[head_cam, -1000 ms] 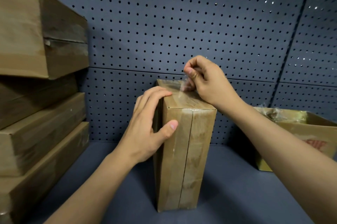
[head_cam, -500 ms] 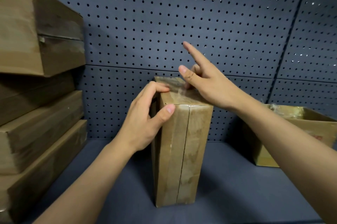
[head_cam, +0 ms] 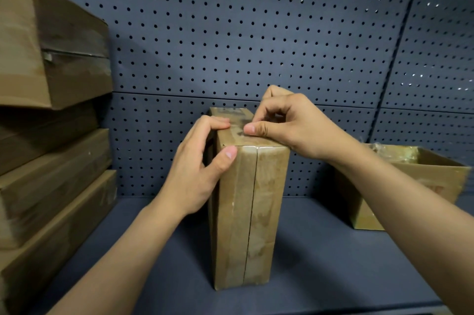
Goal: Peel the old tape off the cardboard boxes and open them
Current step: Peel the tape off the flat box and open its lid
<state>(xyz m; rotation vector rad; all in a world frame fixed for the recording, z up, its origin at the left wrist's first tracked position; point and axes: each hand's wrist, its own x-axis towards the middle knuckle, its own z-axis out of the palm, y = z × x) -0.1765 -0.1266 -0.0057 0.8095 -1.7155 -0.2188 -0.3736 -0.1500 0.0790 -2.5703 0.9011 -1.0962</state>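
The box (head_cam: 252, 212) stands on end on the shelf (head_cam: 320, 250), and the job just now is to lift an edge of the tape (head_cam: 237, 132) on its top face. That calls for a nail worked under a corner until a tab comes free, then a low, slow pull along the strip, because old tape tears if it is jerked upward. The box is tall and narrow, so it has to be braced against the pull or it will tip.

The left grip (head_cam: 197, 173) does the bracing, with its fingers hooked over the box's top left edge and its thumb pressed flat on the front face just below the top. The right grip (head_cam: 289, 125) comes in from the box's right with the wrist resting at the top right edge. Its fingers are curled tight and its thumb tip lies on the tape near the middle of the top face. Thumb and forefinger are narrowed nearly to a pinch — whether they have caught any tape cannot be told.

To the box's left is a stack of boxes (head_cam: 51, 148), and to its right an open box (head_cam: 415, 186).
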